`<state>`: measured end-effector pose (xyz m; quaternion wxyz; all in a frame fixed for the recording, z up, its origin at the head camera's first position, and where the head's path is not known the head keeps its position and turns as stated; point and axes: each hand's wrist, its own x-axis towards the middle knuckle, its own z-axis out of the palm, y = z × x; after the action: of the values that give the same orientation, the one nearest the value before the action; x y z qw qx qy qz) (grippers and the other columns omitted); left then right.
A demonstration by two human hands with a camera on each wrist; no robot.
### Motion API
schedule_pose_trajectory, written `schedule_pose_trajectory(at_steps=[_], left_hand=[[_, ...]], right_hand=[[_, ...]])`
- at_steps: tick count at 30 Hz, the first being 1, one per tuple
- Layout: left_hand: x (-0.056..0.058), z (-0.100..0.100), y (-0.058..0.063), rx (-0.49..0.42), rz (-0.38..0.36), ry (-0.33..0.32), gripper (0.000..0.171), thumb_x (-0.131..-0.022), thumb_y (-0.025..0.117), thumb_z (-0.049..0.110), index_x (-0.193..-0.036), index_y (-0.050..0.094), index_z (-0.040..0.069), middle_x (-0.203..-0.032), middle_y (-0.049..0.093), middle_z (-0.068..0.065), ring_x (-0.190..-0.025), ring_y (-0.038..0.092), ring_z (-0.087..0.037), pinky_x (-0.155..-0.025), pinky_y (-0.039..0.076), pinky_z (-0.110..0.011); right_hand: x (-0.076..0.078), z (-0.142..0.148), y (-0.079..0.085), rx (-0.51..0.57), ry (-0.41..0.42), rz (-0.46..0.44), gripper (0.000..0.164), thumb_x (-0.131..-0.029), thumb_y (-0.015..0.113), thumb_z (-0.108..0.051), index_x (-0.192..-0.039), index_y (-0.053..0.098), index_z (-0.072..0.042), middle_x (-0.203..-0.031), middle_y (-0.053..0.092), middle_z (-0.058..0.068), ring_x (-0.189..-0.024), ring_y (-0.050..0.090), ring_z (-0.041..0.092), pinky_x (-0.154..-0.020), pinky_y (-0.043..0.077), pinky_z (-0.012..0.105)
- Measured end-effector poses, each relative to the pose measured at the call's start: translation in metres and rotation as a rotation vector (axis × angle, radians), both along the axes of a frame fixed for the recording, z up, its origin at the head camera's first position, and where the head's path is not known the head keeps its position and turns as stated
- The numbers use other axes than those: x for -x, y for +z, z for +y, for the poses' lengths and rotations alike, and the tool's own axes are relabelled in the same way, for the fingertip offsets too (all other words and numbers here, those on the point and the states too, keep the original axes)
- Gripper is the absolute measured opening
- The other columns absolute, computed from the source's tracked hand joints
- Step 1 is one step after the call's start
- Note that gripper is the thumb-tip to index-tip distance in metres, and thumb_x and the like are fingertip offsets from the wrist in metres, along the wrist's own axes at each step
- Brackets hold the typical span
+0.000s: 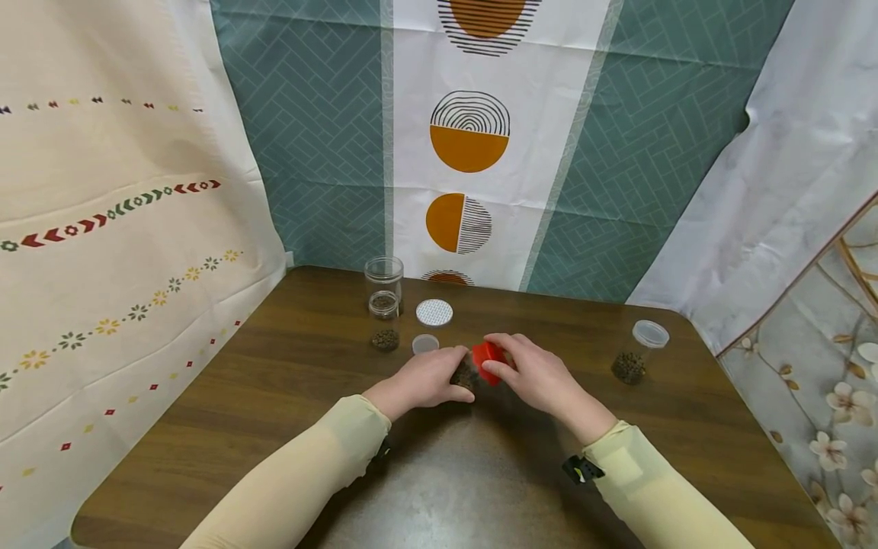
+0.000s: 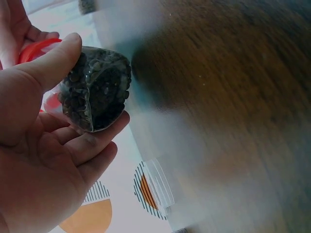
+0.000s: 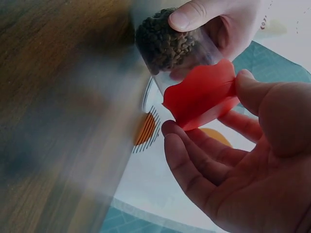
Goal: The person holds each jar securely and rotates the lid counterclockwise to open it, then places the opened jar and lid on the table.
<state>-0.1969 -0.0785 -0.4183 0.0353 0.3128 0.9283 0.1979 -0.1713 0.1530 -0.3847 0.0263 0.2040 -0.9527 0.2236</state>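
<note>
- Left hand (image 1: 432,377): thumb and fingers curled round the jar (image 2: 99,88).
- Right hand (image 1: 535,371): thumb and fingertips pinching the red piece (image 3: 201,94).
- Jar: between the hands, left nearer; long axis tilted, its pellet-filled base away from the right hand, its mouth towards it. Red piece at the mouth; seating cannot be told.
- Beyond: pale lid (image 1: 425,344) just past the left hand; white lid (image 1: 434,313) nearer the table's (image 1: 535,313) far edge.
- Farther: capped jar (image 1: 638,354) towards the far right corner.

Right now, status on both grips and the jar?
Left grip around jar of dark pellets. Right grip holding red scalloped cap at jar's mouth. Nothing visibly blocking; white patterned disc lies beyond both.
</note>
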Motion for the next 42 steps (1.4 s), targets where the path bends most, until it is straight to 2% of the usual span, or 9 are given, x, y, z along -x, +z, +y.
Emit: schedule_pose_trajectory(at_steps=[7, 12, 28, 35, 39, 42], left_hand=[[0.0, 0.0004, 0.0013, -0.001, 0.001, -0.003, 0.06, -0.097, 0.089, 0.04, -0.138, 0.062, 0.007, -0.12, 0.072, -0.004, -0.103, 0.07, -0.022, -0.09, 0.058, -0.044], [0.0001, 0.0008, 0.0016, 0.004, -0.002, -0.002, 0.059, -0.096, 0.089, 0.04, -0.136, 0.062, 0.007, -0.115, 0.071, -0.003, -0.098, 0.069, -0.02, -0.086, 0.057, -0.042], [0.0011, -0.0005, 0.0002, -0.003, -0.008, -0.006, 0.061, -0.097, 0.089, 0.041, -0.14, 0.061, 0.006, -0.118, 0.072, -0.003, -0.099, 0.069, -0.021, -0.086, 0.057, -0.042], [0.0003, -0.001, 0.0006, -0.001, -0.007, -0.006, 0.061, -0.097, 0.088, 0.04, -0.14, 0.061, 0.007, -0.12, 0.072, -0.004, -0.102, 0.07, -0.022, -0.088, 0.057, -0.043], [0.0, -0.0007, 0.0018, 0.0, -0.009, -0.004, 0.062, -0.097, 0.088, 0.04, -0.141, 0.061, 0.006, -0.123, 0.072, -0.005, -0.105, 0.071, -0.023, -0.091, 0.058, -0.044], [0.0002, -0.0002, 0.0021, 0.0, -0.007, -0.005, 0.063, -0.097, 0.089, 0.04, -0.141, 0.061, 0.005, -0.122, 0.072, -0.006, -0.105, 0.071, -0.023, -0.092, 0.058, -0.044]], right_hand=[[-0.0011, 0.0019, 0.0004, 0.02, 0.023, -0.011, 0.056, -0.106, 0.078, -0.029, -0.157, 0.06, -0.014, -0.142, 0.066, 0.014, -0.113, 0.07, 0.031, -0.094, 0.059, 0.057], [-0.0014, 0.0035, -0.001, 0.048, 0.055, -0.002, 0.058, -0.104, 0.081, -0.027, -0.157, 0.06, -0.015, -0.144, 0.065, 0.012, -0.115, 0.069, 0.031, -0.094, 0.059, 0.055], [-0.0022, 0.0098, -0.0038, 0.112, 0.198, 0.072, 0.057, -0.099, 0.084, -0.007, -0.15, 0.062, -0.017, -0.15, 0.062, 0.006, -0.125, 0.067, 0.029, -0.101, 0.058, 0.056], [-0.0019, 0.0097, -0.0036, 0.153, 0.276, 0.083, 0.065, -0.095, 0.083, 0.006, -0.153, 0.06, -0.012, -0.16, 0.054, 0.01, -0.137, 0.061, 0.034, -0.106, 0.056, 0.057], [0.0001, 0.0076, -0.0025, 0.17, 0.286, 0.078, 0.06, -0.099, 0.081, 0.0, -0.155, 0.06, -0.01, -0.161, 0.052, 0.012, -0.141, 0.058, 0.035, -0.11, 0.053, 0.056], [0.0015, 0.0049, -0.0015, 0.158, 0.196, 0.054, 0.053, -0.105, 0.077, -0.015, -0.155, 0.06, -0.011, -0.158, 0.055, 0.012, -0.137, 0.06, 0.035, -0.11, 0.053, 0.058]])
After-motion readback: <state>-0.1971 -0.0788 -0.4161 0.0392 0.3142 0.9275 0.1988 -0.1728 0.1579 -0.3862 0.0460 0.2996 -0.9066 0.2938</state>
